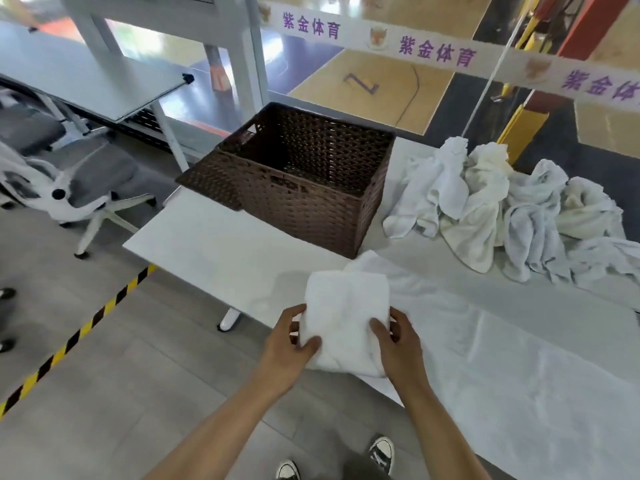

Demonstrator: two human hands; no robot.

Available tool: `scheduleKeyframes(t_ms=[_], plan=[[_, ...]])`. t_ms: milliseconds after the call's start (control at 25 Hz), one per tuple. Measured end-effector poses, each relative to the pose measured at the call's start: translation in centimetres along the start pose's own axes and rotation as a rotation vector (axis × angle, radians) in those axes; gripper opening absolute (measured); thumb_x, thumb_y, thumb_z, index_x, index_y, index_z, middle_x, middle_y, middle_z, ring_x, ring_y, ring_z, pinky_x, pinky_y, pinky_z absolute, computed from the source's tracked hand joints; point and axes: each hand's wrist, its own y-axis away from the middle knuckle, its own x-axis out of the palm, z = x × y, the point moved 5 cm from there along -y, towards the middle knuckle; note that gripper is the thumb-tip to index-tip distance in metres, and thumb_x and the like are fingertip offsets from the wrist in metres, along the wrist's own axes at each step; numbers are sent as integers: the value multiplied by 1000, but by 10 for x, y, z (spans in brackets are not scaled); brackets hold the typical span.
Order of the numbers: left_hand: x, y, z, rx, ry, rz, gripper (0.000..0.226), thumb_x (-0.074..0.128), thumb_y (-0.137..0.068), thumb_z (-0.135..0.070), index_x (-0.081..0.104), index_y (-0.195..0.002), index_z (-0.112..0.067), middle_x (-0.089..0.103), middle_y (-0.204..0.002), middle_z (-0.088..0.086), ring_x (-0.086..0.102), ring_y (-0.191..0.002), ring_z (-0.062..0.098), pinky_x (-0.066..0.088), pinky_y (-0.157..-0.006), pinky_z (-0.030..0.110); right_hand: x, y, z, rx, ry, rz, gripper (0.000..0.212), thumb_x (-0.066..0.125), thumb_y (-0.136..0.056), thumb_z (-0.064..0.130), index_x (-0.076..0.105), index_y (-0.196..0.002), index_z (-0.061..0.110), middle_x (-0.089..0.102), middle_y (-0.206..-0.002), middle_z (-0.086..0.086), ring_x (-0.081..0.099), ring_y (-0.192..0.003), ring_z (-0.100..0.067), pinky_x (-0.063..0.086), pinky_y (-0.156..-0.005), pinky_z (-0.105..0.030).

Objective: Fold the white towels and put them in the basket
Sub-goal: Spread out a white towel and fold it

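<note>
A folded white towel (346, 313) is held over the near edge of the white table (221, 237). My left hand (289, 344) grips its left side, thumb on top. My right hand (398, 341) grips its right side the same way. Beyond it stands a dark brown woven basket (311, 202), open on top, with nothing visible inside. A heap of several crumpled white towels (512, 209) lies on the table to the right of the basket.
The basket's brown lid (207, 178) leans against its left side. A white cloth (519, 358) covers the right part of the table. A grey office chair (86, 181) and black-yellow floor tape (79, 334) are on the left. My shoes (381, 452) show below.
</note>
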Motion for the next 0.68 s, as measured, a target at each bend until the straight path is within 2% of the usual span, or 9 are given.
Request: scheduleKeyframes(t_ms=[200, 280, 360, 440, 520, 680], plan=[[-74, -20, 17, -19, 10, -99, 51, 74, -88, -14, 51, -127, -38, 65, -103, -3, 65, -93, 15, 54, -74, 22, 85, -23, 17, 10, 19, 86, 21, 55, -102, 26, 61, -121, 27, 67, -109, 14, 61, -101, -1, 42, -73, -16], [-97, -38, 23, -45, 3, -129, 51, 72, -88, -15, 49, -124, -42, 65, -103, -3, 65, -93, 15, 57, -80, 31, 115, -43, 22, 16, 41, 113, 24, 51, -102, 23, 62, -124, 24, 67, -113, 14, 61, -107, -6, 42, -76, -15], [-119, -60, 28, -99, -10, -151, 49, 70, -90, -16, 47, -122, -45, 65, -105, 0, 65, -95, 19, 57, -84, 36, 147, -65, 29, 3, 77, 153, 23, 51, -102, 21, 62, -123, 23, 66, -110, 17, 60, -99, 6, 41, -73, -9], [-140, -82, 32, -156, -42, -174, 51, 68, -91, -18, 45, -130, -40, 62, -113, 2, 63, -98, 17, 56, -81, 30, 177, -85, 35, -5, 106, 196, 20, 51, -102, 18, 61, -119, 25, 65, -103, 20, 58, -90, 10, 41, -67, -4], [-164, -105, 33, -191, -66, -194, 54, 67, -91, -19, 43, -137, -34, 60, -119, 2, 62, -98, 12, 50, -70, 16, 208, -106, 43, -7, 141, 236, 17, 52, -103, 17, 60, -116, 25, 64, -98, 20, 59, -89, 5, 41, -66, -5], [-214, -145, 36, -216, -141, -211, 54, 65, -92, -20, 43, -140, -29, 59, -120, 0, 58, -90, -2, 43, -61, 7, 269, -143, 52, 38, 187, 303, 21, 57, -101, 18, 61, -122, 20, 68, -99, 8, 63, -96, -13, 44, -72, -20]])
